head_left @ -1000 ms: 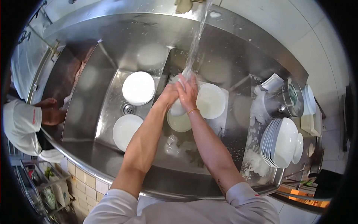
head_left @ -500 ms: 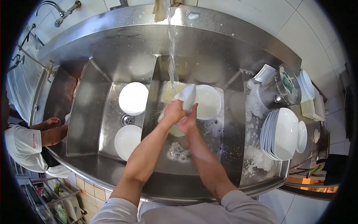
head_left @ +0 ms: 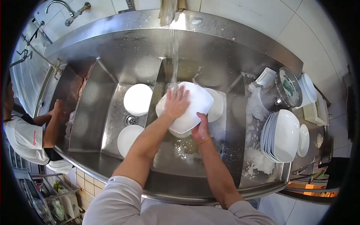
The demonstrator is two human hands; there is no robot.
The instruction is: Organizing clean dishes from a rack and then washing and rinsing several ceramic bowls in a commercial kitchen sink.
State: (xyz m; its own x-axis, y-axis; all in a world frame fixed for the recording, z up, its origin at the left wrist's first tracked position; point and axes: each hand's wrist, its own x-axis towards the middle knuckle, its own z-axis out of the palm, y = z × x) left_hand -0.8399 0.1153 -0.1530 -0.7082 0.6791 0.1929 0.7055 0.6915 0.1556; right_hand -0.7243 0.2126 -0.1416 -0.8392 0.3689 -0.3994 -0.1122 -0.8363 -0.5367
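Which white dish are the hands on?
The squarish dish: left hand spread on it, right hand holding its edge. The plates by the drain and the dish row at right are untouched.

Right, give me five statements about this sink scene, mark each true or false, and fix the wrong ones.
1. The left grip lies spread open on a white dish. True.
2. The right grip is clear of that dish. False: it holds the dish's edge.
3. Water falls by the left grip. True.
4. The row of dishes standing on edge is left of the drain. False: it is to the drain's right.
5. A round plate lies on the near side of the drain. True.
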